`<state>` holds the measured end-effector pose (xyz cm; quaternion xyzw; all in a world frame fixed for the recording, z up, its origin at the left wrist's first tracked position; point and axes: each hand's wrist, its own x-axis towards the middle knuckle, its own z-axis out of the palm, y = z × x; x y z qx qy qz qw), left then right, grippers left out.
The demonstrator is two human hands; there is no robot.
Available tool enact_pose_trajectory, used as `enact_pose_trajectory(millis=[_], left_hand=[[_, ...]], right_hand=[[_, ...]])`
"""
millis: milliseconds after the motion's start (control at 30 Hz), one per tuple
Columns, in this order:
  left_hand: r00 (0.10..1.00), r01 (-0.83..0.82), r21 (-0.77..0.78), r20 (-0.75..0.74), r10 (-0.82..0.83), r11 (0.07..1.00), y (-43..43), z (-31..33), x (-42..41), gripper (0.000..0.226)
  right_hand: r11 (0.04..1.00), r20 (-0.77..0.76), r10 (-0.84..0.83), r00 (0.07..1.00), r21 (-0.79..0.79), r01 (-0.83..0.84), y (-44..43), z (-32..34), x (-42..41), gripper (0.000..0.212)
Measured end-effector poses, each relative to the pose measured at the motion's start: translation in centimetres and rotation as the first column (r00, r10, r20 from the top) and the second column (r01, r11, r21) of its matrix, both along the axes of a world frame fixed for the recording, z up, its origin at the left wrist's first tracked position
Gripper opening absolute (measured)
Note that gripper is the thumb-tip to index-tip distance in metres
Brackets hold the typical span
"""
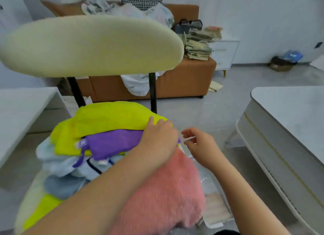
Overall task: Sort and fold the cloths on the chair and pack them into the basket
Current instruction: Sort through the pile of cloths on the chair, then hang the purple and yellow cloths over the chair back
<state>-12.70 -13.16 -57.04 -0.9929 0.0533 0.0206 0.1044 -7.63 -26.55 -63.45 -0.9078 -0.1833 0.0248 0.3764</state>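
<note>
A pile of cloths lies on the seat of a chair with a cream backrest (91, 45). A yellow cloth (105, 119) is on top, with a purple cloth (112, 143) beneath it and light blue cloths (57, 164) lower down. A fuzzy pink cloth (166, 196) hangs off the front right. My left hand (159, 138) is at the pile's right edge, thumb on the yellow cloth and fingers curled round its edge. My right hand (198, 141) hovers just right of the pile, fingers loosely curled, holding nothing. The basket (217, 215), a pale bin on the floor, is partly hidden by the pink cloth.
A white table (289, 115) stands to the right and another white surface (21, 108) to the left. Behind the chair is an orange sofa (184, 80) with bags and a stack of folded cloths (199, 45). Grey floor lies between the chair and the right table.
</note>
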Motion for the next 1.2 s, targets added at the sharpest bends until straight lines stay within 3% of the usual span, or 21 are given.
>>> enact_pose_trajectory(millis=[133, 233, 433, 633, 767, 867, 967, 1100, 1200], left_hand=[[0.953, 0.021, -0.222, 0.300, 0.047, 0.975, 8.7, -0.3, -5.1, 0.032], [0.871, 0.014, -0.415, 0.453, 0.193, 0.910, 13.4, -1.2, -7.7, 0.032], [0.794, -0.004, -0.649, 0.460, 0.397, 0.761, 17.1, -4.4, -9.1, 0.031], [0.718, 0.029, -0.750, 0.476, 0.508, 0.661, 17.9, -5.8, -8.0, 0.007], [0.679, 0.118, -0.791, 0.505, 0.532, 0.600, 18.1, -6.0, -7.9, 0.009], [0.642, 0.181, -0.776, 0.559, 0.525, 0.604, 18.3, -5.6, -8.1, 0.020], [0.621, 0.169, -0.717, 0.610, 0.492, 0.676, 18.7, -4.1, -8.1, 0.026], [0.608, 0.011, -0.400, 0.730, 0.312, 0.916, 19.5, 0.3, -7.1, 0.023], [0.625, -0.070, -0.226, 0.749, 0.220, 0.972, 20.1, 5.9, -6.2, 0.019]], right_hand=[[0.994, 0.075, 0.081, 0.994, 0.073, -0.086, 7.3, 2.0, -3.0, 0.028], [0.995, 0.157, 0.065, 0.985, 0.063, -0.075, 10.6, 1.8, -4.1, 0.032], [0.992, 0.221, -0.062, 0.973, 0.121, 0.036, 11.5, -0.1, -4.2, 0.031], [0.976, 0.318, -0.160, 0.934, 0.194, 0.101, 11.8, -0.8, -3.1, 0.010], [0.965, 0.446, -0.154, 0.882, 0.258, 0.038, 11.6, -0.2, -3.3, 0.019], [0.963, 0.442, -0.102, 0.891, 0.268, -0.022, 11.3, 0.3, -3.4, 0.009], [0.994, 0.531, -0.022, 0.847, 0.099, -0.036, 11.0, 1.0, -2.9, 0.024], [0.990, 0.653, 0.024, 0.757, -0.121, 0.074, 10.9, 4.8, -1.5, 0.016], [0.978, 0.696, -0.013, 0.718, -0.142, 0.156, 11.2, 10.5, -0.8, 0.013]])
